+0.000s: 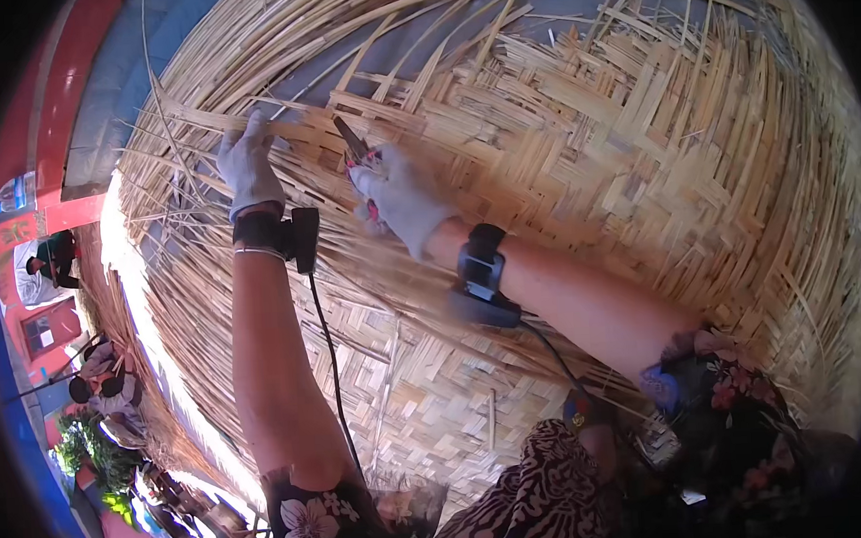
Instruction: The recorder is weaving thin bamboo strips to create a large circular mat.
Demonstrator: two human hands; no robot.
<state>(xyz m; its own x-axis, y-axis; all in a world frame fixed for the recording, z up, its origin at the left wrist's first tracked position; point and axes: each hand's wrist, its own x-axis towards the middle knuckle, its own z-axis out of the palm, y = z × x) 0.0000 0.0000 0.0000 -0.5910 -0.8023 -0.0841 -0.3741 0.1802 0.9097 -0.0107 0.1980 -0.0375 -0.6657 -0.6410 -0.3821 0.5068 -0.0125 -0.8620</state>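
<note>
My left hand [252, 171], in a pale work glove, pinches a flat bamboo strip [299, 133] near the mat's loose edge. The strip lies across its fingers, so the exact grip is partly covered. To its right, my gloved right hand [402, 197] is closed round red-handled pruning shears [354, 141]. Their dark metal jaws point up and left toward the strips, and motion blurs this hand slightly. Under both hands spreads a woven bamboo mat [590, 163], with long unwoven strips fanning out along its far and left sides.
Bundled loose strips [194, 301] curve along the left side. Grey floor [322, 65] shows between strips at the far side. Cables [330, 357] trail from devices on both wrists. At far left are seated people [111, 388], a green plant [84, 448] and a red-and-blue wall [80, 83].
</note>
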